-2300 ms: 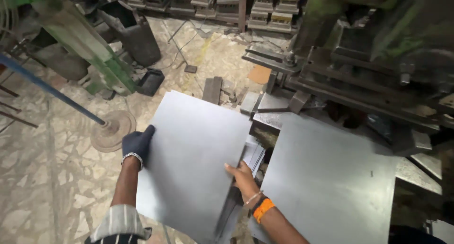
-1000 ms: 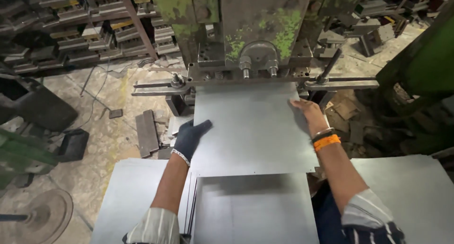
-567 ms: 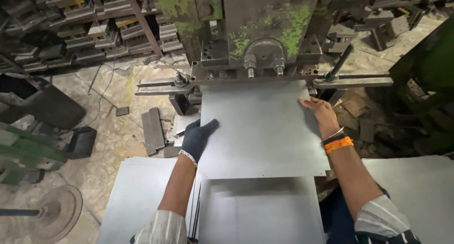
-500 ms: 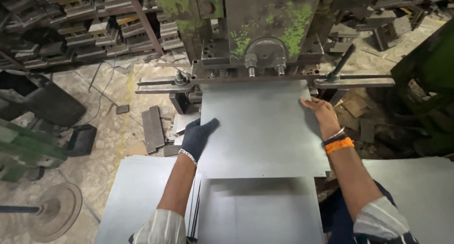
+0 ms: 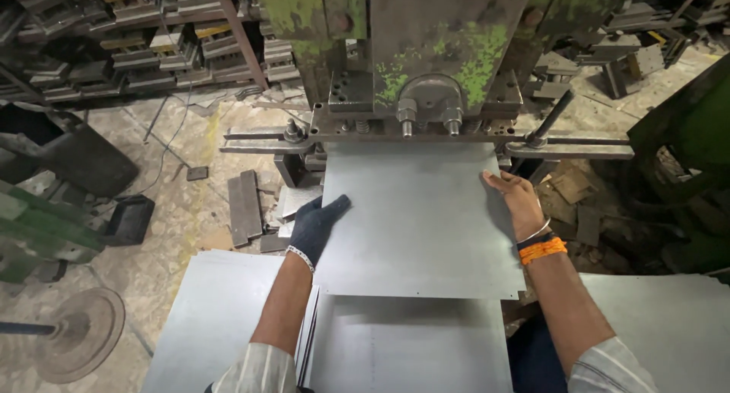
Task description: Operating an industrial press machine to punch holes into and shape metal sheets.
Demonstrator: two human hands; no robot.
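Note:
A flat grey metal sheet (image 5: 417, 224) lies in front of me with its far edge under the green press machine (image 5: 426, 58). My left hand (image 5: 315, 225), in a dark glove, grips the sheet's left edge. On the right edge rests my bare right hand (image 5: 515, 201), fingers along the rim; an orange band and a bangle circle its wrist. Beneath the sheet lies another grey sheet (image 5: 411, 347).
More grey sheets lie at the lower left (image 5: 220, 317) and lower right (image 5: 669, 332). Dark metal plates (image 5: 245, 204) sit on the floor left of the press. Shelves of metal parts (image 5: 137, 35) fill the back left. A round base (image 5: 80, 336) stands at far left.
The sheet, first held over the floor at the left, now lies before the press, and over the last second both hands have slid it further in under the tooling.

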